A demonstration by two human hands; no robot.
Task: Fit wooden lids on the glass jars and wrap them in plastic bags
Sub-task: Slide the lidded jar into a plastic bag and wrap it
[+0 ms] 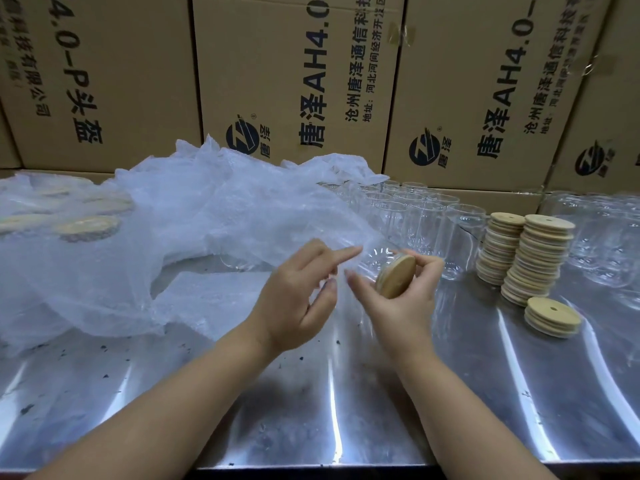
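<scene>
My right hand grips a glass jar lying on its side, with a round wooden lid on its mouth facing me. The jar's far end sits inside a clear plastic bag. My left hand hovers at the bag's opening with the index finger stretched toward the jar; whether it pinches the film I cannot tell. Two stacks of wooden lids stand to the right, with a short pile in front. Several empty glass jars stand behind my hands.
A heap of clear plastic bags covers the left of the metal table, with bagged lidded jars under it. More glass jars stand far right. Cardboard boxes wall off the back.
</scene>
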